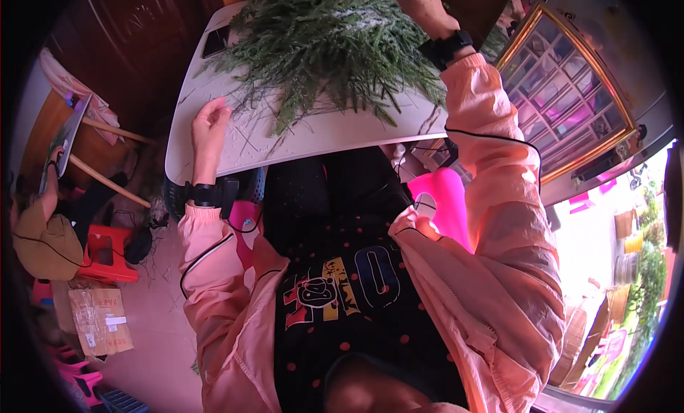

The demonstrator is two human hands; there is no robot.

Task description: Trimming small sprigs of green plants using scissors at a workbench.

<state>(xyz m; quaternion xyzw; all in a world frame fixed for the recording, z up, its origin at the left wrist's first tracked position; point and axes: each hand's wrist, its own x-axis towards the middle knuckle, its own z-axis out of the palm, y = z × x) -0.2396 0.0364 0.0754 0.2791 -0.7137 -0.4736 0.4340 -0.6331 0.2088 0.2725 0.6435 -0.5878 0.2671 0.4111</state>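
A large heap of green artificial pine sprigs [335, 50], with whitish tips in places, spreads over the far part of the white table [335, 132]. My left hand [209, 132] is above the table's left side, just left of the heap. Its thumb and fingers are curled together in a pinch; whatever may be between them is too small to make out. Beyond the heap's right side, my right hand [425, 11] reaches to the top edge of the view, where its fingers are cut off. Loose needles and thin dark bits lie on the tabletop between my left hand and the sprigs.
A dark phone [216, 41] lies at the table's far left corner. Another person [50, 246] sits at left by a red stool [110, 253], with a cardboard box [101, 320] nearby. At right stands a gold-framed lattice panel [563, 92]. A pink seat [442, 203] is under me.
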